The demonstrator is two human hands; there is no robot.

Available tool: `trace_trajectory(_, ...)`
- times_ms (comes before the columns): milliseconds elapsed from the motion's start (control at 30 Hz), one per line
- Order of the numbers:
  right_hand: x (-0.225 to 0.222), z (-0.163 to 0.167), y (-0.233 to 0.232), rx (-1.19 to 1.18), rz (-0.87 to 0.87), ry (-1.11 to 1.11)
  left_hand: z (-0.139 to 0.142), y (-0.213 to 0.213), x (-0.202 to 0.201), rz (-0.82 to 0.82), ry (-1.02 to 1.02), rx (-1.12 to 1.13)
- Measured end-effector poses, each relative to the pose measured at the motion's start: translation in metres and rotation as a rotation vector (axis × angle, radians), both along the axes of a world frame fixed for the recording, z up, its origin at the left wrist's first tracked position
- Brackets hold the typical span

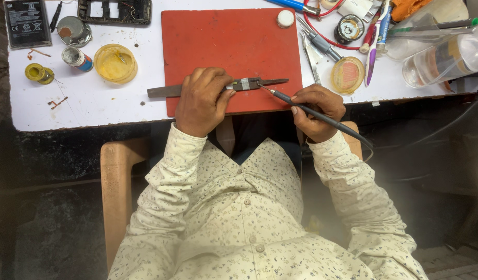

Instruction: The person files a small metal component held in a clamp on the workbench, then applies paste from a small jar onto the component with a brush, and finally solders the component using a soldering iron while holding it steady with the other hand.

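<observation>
Head view, looking down at a seated person in a pale patterned shirt.

Left hand [201, 101]: closed over a long flat dark bar [218, 87], pinning it flat on a red mat [223, 41]; bar ends protruding to either side of the hand, a pale band around it just right of the fingers.

Right hand [317, 111]: closed in a pen grip around a slim soldering iron [301, 106], tip touching or just short of the bar beside the pale band; cannot tell which. Black cord trailing from the iron back past the right wrist.

Progress, judged from the layout: tool brought to the work point, bar held steady; no visible result at the tip, too small to tell. Work at the band apparently in hand, not finished.

Beyond the left hand, on the white counter [93, 103]: yellow shallow dish [115, 63], small round tins, solder spool [37, 72], flat black battery [26, 23], dark phone frame [114, 10].

Beyond the right hand: tweezers [310, 57], round yellow lidded tin [347, 74], pens and screwdrivers, clear plastic bottle lying on its side [446, 57], small white cap [285, 18] on the mat.

Obstructions: none between hands and bar; clutter well apart from the work point.
</observation>
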State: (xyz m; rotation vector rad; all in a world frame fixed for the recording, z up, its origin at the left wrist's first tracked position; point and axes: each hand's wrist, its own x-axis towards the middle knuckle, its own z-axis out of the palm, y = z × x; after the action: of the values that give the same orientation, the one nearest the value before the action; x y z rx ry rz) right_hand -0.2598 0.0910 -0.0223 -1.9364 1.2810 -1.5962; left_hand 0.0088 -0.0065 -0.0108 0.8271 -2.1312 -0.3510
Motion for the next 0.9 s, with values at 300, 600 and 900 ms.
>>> trace_trajectory(300, 0.0003, 0.0000, 0.0014, 0.010, -0.008, -0.008, -0.0005, -0.0004, 0.0000, -0.004, 0.001, -0.004)
trace_trajectory(600, -0.0005, -0.0005, 0.0005, 0.018, -0.008, -0.009, -0.0011, -0.0009, -0.0002, -0.001, 0.001, -0.005)
trace_trajectory(900, -0.0002, -0.0003, 0.0001, 0.007, 0.007, -0.020, -0.0004, -0.0007, -0.0001, -0.001, 0.002, 0.000)
